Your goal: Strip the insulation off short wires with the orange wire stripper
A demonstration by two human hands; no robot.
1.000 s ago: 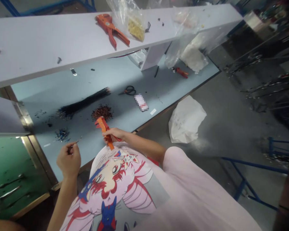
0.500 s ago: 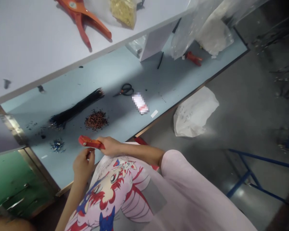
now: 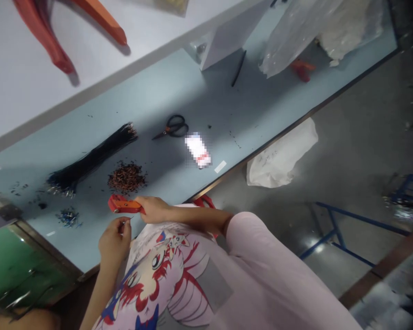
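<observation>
My right hand (image 3: 153, 209) is wrapped round the handles of a red and orange crimping tool (image 3: 124, 205), held above the bench's near edge. Just below the tool's head, my left hand (image 3: 114, 236) is closed in a pinch on a short, thin dark wire (image 3: 128, 220), whose end sticks out toward the right. Beyond the tool lies a heap of small copper-coloured terminals (image 3: 127, 178). A bundle of black wires (image 3: 92, 158) lies behind it, and a small pile of blue and silver terminals (image 3: 69, 217) is to the left.
Black-handled scissors (image 3: 175, 127) and a blurred-out phone-like object (image 3: 198, 150) lie on the blue bench (image 3: 151, 103). A white shelf (image 3: 99, 64) overhangs the back, bearing large red-orange pliers (image 3: 55, 48). Plastic bags (image 3: 296, 36) and another red tool (image 3: 303, 68) are at right; a white sack (image 3: 280, 158) is on the floor.
The view has shifted closer to the bench. My left hand has drawn slightly down from the crimping tool, and the wire's end now shows apart from the tool's head.
</observation>
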